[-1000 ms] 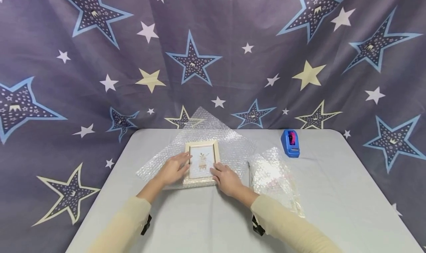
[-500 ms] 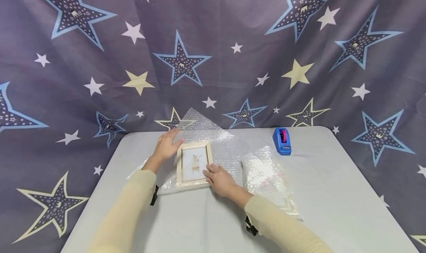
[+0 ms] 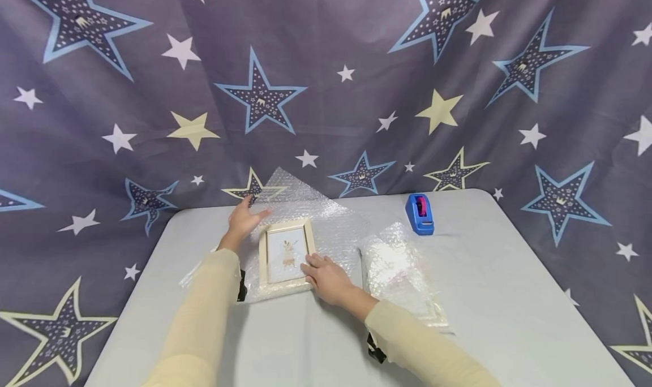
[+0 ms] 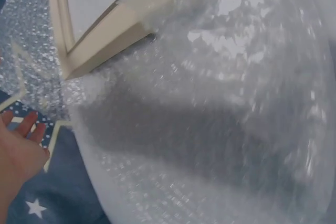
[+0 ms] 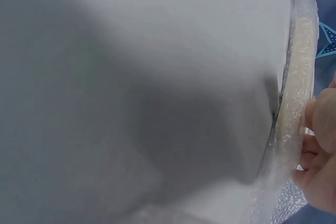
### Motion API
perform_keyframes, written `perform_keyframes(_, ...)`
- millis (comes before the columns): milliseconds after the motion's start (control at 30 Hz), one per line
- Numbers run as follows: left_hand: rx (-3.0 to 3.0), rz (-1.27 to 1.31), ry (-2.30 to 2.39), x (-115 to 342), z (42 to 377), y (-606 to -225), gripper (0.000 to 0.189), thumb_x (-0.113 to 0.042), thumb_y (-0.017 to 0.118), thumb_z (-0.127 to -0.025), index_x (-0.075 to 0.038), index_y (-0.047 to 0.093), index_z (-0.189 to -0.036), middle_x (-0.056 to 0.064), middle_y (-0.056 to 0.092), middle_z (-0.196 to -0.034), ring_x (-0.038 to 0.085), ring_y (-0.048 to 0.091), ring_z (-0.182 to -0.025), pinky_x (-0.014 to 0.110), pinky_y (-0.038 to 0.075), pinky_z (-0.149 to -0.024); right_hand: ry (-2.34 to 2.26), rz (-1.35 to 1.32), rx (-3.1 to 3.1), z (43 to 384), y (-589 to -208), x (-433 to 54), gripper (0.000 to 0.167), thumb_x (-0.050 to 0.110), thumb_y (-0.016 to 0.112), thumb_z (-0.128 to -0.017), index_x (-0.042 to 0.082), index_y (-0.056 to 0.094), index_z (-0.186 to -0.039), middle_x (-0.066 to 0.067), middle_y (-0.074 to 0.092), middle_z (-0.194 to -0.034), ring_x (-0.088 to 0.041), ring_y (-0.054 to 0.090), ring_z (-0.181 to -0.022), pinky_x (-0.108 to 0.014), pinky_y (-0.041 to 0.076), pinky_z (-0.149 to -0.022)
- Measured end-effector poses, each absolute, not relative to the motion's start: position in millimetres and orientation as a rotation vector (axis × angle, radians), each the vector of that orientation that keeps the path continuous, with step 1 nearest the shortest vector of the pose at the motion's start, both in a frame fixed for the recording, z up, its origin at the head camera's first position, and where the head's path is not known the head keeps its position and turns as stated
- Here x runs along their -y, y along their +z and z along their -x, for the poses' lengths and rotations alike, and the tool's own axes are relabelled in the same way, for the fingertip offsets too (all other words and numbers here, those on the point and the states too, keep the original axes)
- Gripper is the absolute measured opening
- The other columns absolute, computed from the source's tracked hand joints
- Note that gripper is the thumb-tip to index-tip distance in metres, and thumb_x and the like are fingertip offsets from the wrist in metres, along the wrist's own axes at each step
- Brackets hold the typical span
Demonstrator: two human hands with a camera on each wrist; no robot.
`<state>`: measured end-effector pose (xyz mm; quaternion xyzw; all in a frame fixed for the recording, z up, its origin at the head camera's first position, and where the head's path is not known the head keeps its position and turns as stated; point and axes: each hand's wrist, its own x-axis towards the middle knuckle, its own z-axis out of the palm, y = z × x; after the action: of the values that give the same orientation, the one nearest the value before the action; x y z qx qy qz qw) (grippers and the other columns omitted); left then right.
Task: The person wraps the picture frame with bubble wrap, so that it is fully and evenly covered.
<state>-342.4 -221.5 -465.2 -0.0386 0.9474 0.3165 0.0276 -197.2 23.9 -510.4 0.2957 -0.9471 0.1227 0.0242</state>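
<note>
A light wooden picture frame (image 3: 262,259) with a small plant-like picture lies face up on a sheet of bubble wrap (image 3: 333,220). Some of the wrap covers the frame's near edge. My left hand (image 3: 243,222) is at the far left corner of the frame, over the wrap, with fingers extended and thumb apart. In the left wrist view the same hand (image 4: 21,153) has nothing in its fingers. My right hand (image 3: 328,279) rests on the frame's lower right side. The right wrist view shows its thumb against the wrapped edge (image 5: 299,72).
Right of the frame lies a flat item in bubble wrap (image 3: 394,268), its contents blurred by glare. A blue tape dispenser (image 3: 420,214) with a pink core stands at the back right of the white table (image 3: 509,296). A star-patterned curtain (image 3: 326,115) hangs behind.
My left hand has left the frame's left side and moved away from me to its far left corner. The right hand stays on the frame. The head view has turned slightly right.
</note>
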Motion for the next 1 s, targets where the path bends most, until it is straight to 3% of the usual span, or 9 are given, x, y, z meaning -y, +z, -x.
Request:
perform_keyframes(100,-2.942,0.171,1.012,225.8,340.9,-471.1,0.080,-0.048,0.056,-0.091,-0.008,0.023,-0.152,0.025,0.046,-0.140,0.044,0.035,-0.134,0.057,0.023,-0.117,0.373,-0.923,2.926,196.6,-510.4,-20.9,0.037,0.024,0.048,-0.100,0.013,0.057,-0.134,-0.010,0.050,-0.146,-0.025,0.047,-0.137,-0.044,0.039,-0.115)
perform_keyframes(200,-2.964,0.151,1.007,226.5,342.1,-474.9,0.070,-0.048,0.055,-0.092,-0.007,0.037,-0.146,0.025,0.050,-0.131,0.042,0.037,-0.129,0.056,0.025,-0.113,0.373,-0.922,2.916,196.7,-510.3,-19.8,0.037,0.023,0.049,-0.100,0.012,0.057,-0.134,-0.011,0.051,-0.145,-0.026,0.047,-0.137,-0.044,0.040,-0.114)
perform_keyframes(400,-3.003,0.033,1.050,216.1,347.8,-475.7,0.045,-0.036,0.062,-0.089,-0.002,0.063,-0.119,0.027,0.049,-0.138,0.045,0.036,-0.134,0.053,0.027,-0.116,0.366,-0.919,2.892,196.7,-511.3,-22.3,0.036,0.023,0.050,-0.099,0.012,0.058,-0.133,-0.011,0.053,-0.143,-0.026,0.049,-0.135,-0.044,0.042,-0.113)
perform_keyframes(500,-2.961,-0.015,1.167,206.7,350.3,-472.9,0.037,-0.027,0.066,-0.088,0.002,0.061,-0.111,0.027,0.052,-0.134,0.042,0.046,-0.129,0.050,0.037,-0.113,0.367,-0.913,2.899,196.9,-512.5,-24.1,0.036,0.023,0.049,-0.099,0.012,0.058,-0.133,-0.011,0.052,-0.144,-0.026,0.049,-0.135,-0.044,0.041,-0.113)
perform_keyframes(633,-2.919,-0.106,1.202,200.9,351.3,-463.7,0.034,-0.019,0.066,-0.088,0.002,0.057,-0.113,0.023,0.062,-0.118,0.037,0.058,-0.114,0.045,0.047,-0.103,0.359,-0.914,2.911,195.8,-512.3,-21.6,0.036,0.024,0.049,-0.099,0.013,0.058,-0.133,-0.010,0.052,-0.144,-0.025,0.048,-0.136,-0.043,0.041,-0.114)
perform_keyframes(800,-2.982,-0.263,0.975,194.1,350.0,-447.0,0.034,-0.021,0.062,-0.090,-0.003,0.061,-0.119,0.019,0.066,-0.109,0.034,0.062,-0.106,0.046,0.050,-0.097,0.363,-0.922,2.908,194.6,-512.1,-18.4,0.036,0.024,0.050,-0.099,0.013,0.058,-0.133,-0.010,0.052,-0.144,-0.025,0.049,-0.135,-0.043,0.041,-0.114)
perform_keyframes(1000,-3.008,-0.440,0.802,184.7,348.0,-429.3,0.033,-0.021,0.057,-0.093,-0.001,0.065,-0.116,0.022,0.067,-0.113,0.037,0.063,-0.107,0.049,0.050,-0.097,0.347,-0.909,2.892,194.6,-510.5,-21.0,0.036,0.023,0.052,-0.098,0.014,0.059,-0.132,-0.010,0.054,-0.143,-0.026,0.051,-0.134,-0.043,0.042,-0.113)
